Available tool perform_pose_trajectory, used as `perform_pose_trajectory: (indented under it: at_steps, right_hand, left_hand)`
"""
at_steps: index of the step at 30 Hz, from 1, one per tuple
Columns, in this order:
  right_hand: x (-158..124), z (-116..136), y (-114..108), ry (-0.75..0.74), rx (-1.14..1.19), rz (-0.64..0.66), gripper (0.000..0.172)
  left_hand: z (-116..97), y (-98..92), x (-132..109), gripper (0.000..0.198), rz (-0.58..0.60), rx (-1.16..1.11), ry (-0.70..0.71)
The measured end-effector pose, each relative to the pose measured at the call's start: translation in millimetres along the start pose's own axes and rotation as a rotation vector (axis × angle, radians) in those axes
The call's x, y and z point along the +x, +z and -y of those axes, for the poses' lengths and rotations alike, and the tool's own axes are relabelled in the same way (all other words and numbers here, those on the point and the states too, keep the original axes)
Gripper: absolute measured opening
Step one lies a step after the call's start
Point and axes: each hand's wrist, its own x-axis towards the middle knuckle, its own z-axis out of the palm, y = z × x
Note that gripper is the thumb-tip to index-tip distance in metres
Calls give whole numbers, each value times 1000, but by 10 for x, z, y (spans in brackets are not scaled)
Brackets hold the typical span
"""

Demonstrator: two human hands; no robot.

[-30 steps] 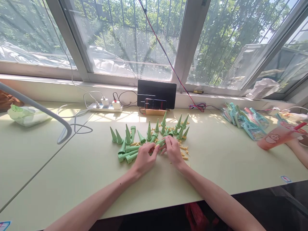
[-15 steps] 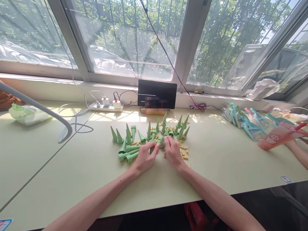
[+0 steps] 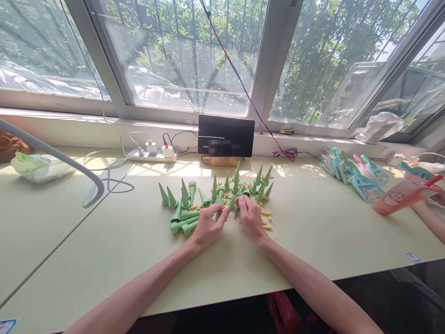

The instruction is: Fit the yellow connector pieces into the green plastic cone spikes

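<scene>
My left hand [image 3: 210, 221] is closed in a pinch, with a small yellow plastic piece [image 3: 225, 208] between thumb and forefinger. Just to its right, my right hand [image 3: 251, 218] is also closed; a narrow green tip shows under its fingers, apparently a green plastic spike [image 3: 236, 213] mostly hidden by them. Around both hands are several hollow green cones. Some stand point up, like the upright cone [image 3: 164, 195] at the left, and others lie on their sides, like the lying cone [image 3: 189, 227] beside my left wrist. Loose yellow pieces [image 3: 267, 220] lie scattered right of my right hand.
Behind the cones a tablet [image 3: 225, 136] leans on a stand. A power strip [image 3: 153, 155] with cables is at the back left, near a green-white plastic bag [image 3: 41, 167]. At right are packaged items [image 3: 365, 183], a pink drink cup [image 3: 394, 198] and another person's arm [image 3: 429, 220].
The view has shifted very slightly. Both hands stay almost in place, with a slightly wider gap between their fingertips.
</scene>
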Motion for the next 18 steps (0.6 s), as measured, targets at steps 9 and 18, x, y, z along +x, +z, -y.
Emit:
perform_pose_trajectory:
  at_steps: [9,18]
  right_hand:
    - [67,0,-46,106,437,68,42]
    - [56,91,-25,256,537,288,38]
  left_hand:
    - [124,-6,2,26,43,288,382]
    - [30,-13,-17,20,178,505,638]
